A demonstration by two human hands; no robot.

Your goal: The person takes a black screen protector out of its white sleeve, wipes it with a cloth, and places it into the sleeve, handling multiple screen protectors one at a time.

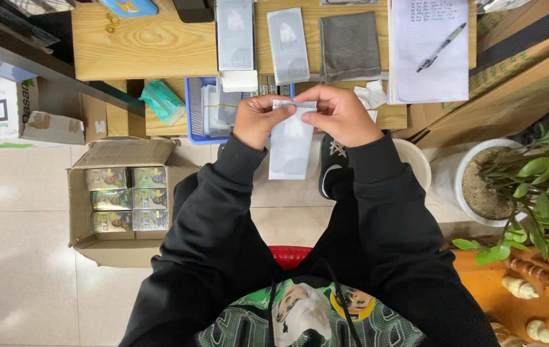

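Note:
My left hand (260, 121) and my right hand (342, 115) both pinch the top edge of a flat translucent white pouch (290, 148), which hangs down between them in front of the wooden desk (139, 45). Both arms wear black sleeves. Just behind my hands sits a blue mesh basket (192, 109) with white items in it. On the desk lie two similar long clear pouches (288, 45) and a folded grey cloth (350, 45).
A sheet of paper with a pen (440, 48) lies at the desk's right. An open cardboard box (127, 199) of small packets stands on the tiled floor at the left. A potted plant (538, 186) is at the right. A teal packet (162, 101) rests on a lower shelf.

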